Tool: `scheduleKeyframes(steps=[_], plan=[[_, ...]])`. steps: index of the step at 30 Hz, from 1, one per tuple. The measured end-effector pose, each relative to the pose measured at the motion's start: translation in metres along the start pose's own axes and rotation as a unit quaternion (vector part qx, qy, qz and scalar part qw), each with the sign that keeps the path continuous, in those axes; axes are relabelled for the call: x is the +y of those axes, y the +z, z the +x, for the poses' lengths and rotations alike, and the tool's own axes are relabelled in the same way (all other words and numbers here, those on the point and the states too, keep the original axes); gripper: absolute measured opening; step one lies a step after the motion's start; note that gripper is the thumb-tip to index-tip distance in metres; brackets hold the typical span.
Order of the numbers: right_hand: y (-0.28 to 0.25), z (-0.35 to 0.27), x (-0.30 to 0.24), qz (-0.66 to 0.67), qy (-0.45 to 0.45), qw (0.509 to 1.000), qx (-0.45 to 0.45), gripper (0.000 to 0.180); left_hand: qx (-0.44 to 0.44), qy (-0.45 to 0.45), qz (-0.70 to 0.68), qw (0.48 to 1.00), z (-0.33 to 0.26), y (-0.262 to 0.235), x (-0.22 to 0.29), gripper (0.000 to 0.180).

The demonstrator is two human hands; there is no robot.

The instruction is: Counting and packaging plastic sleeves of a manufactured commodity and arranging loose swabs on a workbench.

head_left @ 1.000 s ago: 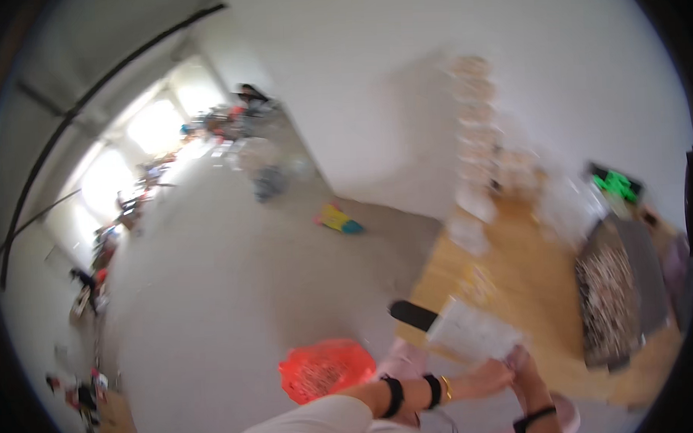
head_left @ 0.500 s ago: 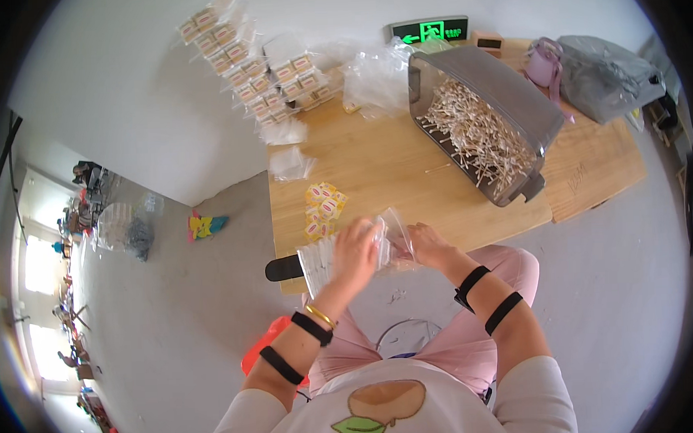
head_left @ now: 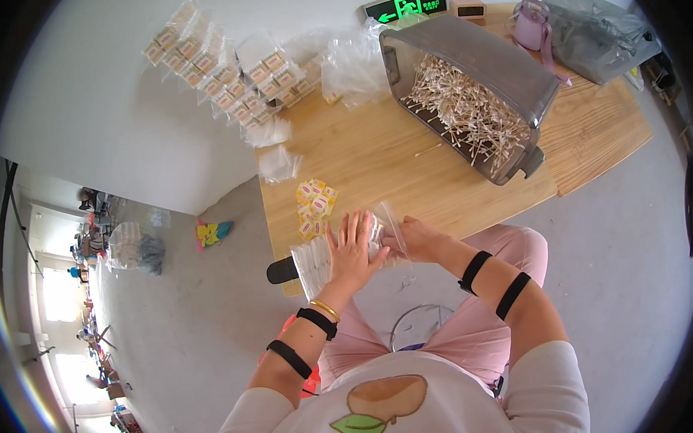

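My left hand (head_left: 351, 256) lies with its fingers spread over a clear plastic bag (head_left: 388, 217) at the table's near edge. To its left stands a tight row of slim white-and-clear plastic packets (head_left: 310, 265), partly under the palm. My right hand (head_left: 414, 241) is closed at the bag's right side, its fingers curled in the film; their tips are partly hidden. The bag's contents are hard to make out under the left fingers. Just beyond the left hand lies a loose group of small yellow-and-white printed cards (head_left: 314, 204).
A grey translucent bin (head_left: 470, 52) lies tipped on its side, with a heap of cotton swabs (head_left: 469, 109) inside. Stacked bagged packs (head_left: 212, 80) stand at the far left, near empty clear bags (head_left: 278, 164). A lilac bottle (head_left: 533, 23) and grey plastic bag (head_left: 596, 36) occupy the back right.
My left hand has gone from curled fingers to spread ones laid flat over the bag. My right hand stays at the bag's right side. The whole view has shifted slightly.
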State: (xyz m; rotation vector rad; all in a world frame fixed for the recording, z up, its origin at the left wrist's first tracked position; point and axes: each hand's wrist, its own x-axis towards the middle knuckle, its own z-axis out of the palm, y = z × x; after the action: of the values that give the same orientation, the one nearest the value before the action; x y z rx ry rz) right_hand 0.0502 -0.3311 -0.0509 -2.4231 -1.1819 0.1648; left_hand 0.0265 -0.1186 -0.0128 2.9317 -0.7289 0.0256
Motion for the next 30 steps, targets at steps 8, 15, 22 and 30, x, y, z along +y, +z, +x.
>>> scheduleKeyframes(steps=[8,15,22,30], plan=[[0.018,0.012,-0.001,0.280,0.209,0.917,0.192,0.014,0.000,0.009,-0.013,1.000,-0.001,-0.005,0.003,0.093],[0.043,0.027,0.013,0.150,0.191,0.962,0.122,0.022,-0.013,0.023,-0.008,1.000,0.001,-0.009,0.007,0.092],[0.011,0.024,-0.007,0.091,0.181,0.979,0.001,0.028,-0.059,0.018,-0.010,0.998,0.003,-0.020,0.009,0.089],[0.023,0.014,-0.025,0.093,0.178,0.972,0.122,0.036,-0.046,0.003,-0.026,0.999,0.000,-0.005,0.002,0.064]])
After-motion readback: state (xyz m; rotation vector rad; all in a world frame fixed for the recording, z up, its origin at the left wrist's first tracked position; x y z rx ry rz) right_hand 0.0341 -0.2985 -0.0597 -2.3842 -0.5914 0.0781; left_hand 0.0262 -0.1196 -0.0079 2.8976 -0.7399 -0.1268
